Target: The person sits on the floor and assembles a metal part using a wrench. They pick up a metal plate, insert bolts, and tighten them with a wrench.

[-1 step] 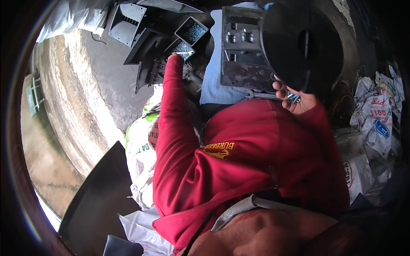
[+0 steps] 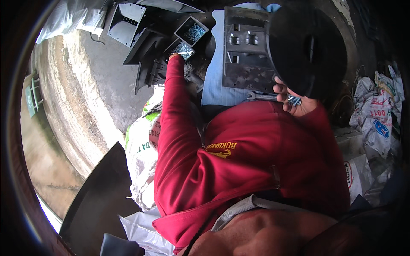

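Observation:
My left arm reaches forward, and my left hand is at the near edge of a small tray holding small metal pieces like nuts or washers. The sleeve hides most of its fingers. My right hand is curled around several silver bolts, below a large black disc with a slot at its middle. The disc overlaps a flat black plate bearing two shiny metal fittings. Under the plate lies a blue cloth. Between cloth and lap rests a spanner.
A second tray with bolts adjoins the first. Black molded parts and a grey vented panel lie at the far left. White printed sacks lie at right, another sack beside my left arm. A dark curved panel stands near left.
The plate, disc and right hand appear shifted slightly right and down. The left hand stays at the tray of small pieces.

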The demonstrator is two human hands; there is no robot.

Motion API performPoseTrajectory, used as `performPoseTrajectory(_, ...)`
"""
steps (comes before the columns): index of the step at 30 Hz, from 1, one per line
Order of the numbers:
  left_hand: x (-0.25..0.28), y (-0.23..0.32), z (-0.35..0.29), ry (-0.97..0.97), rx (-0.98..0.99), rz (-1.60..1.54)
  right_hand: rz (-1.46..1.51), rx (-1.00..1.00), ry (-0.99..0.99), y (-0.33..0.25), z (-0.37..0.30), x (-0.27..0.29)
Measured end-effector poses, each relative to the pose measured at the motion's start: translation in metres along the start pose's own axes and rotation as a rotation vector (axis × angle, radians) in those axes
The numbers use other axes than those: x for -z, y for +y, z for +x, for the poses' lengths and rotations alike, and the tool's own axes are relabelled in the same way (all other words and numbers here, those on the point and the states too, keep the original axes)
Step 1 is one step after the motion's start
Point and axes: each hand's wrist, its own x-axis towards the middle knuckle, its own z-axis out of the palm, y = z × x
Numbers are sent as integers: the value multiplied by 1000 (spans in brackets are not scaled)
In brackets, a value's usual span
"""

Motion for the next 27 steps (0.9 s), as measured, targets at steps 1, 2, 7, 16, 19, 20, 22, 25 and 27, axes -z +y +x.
performPoseTrajectory(1,-4,9,11,-44,-57,-3,-64,-18,-62,-2,6,-3)
performPoseTrajectory(2,0,33,-1,-106,-135,-10,-127,-27,-98,-1,10,-3)
performPoseTrajectory(7,-37,21,21,-6,108,-238,-153,-254,-332,-19,31,-5)
performPoseTrajectory(16,-46,32,42,-72,21,-247,-74,-174,-64,-10,25,-23)
performPoseTrajectory(19,-68,8,61,-67,-18,-228,-270,-167,-57,-12,34,-31)
performPoseTrajectory(20,-70,6,63,-38,-40,-218,-198,-174,-86,-11,34,-33)
performPoseTrajectory(22,-69,-8,68,-57,-218,-27,-60,-194,-148,-9,35,-37)
performPoseTrajectory(25,-54,-11,64,-61,-109,-124,69,-253,-139,-8,37,-39)
performPoseTrajectory(27,-45,-3,53,-10,-92,-182,-66,-190,-130,-1,40,-29)
